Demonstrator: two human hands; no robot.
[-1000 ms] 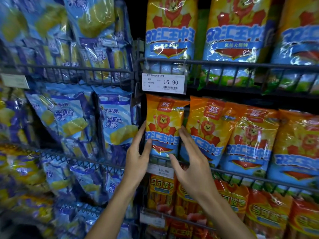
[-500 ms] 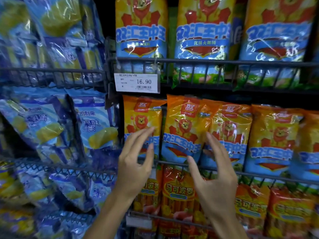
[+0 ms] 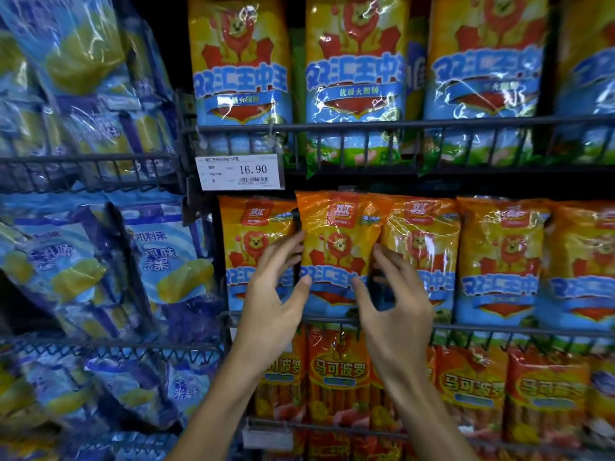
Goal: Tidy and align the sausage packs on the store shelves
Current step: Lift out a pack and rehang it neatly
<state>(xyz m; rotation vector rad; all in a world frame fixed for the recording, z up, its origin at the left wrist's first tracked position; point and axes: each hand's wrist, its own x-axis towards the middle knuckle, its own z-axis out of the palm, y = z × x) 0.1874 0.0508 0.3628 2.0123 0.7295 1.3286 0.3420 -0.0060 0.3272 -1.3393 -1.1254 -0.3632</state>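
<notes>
Both hands on second sausage pack (image 3: 337,254) from shelf's left end: my left hand (image 3: 276,294) grips its left edge, right hand (image 3: 396,301) its right edge.

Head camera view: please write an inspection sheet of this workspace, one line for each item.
Surface: wire shelves in tiers, front rails dark.
Job's things: orange lion sausage pack, second in the middle row, overlaps its neighbours' edges; row to the right stands upright.
Clutter: blue-yellow snack bags on the left rack lean unevenly.
Grippers: left hand and right hand grip that pack's two sides, thumbs on its front.
Cables: nothing seen.
Surroundings: price tag reads 16.90; red-orange sausage packs on the shelf below.
</notes>
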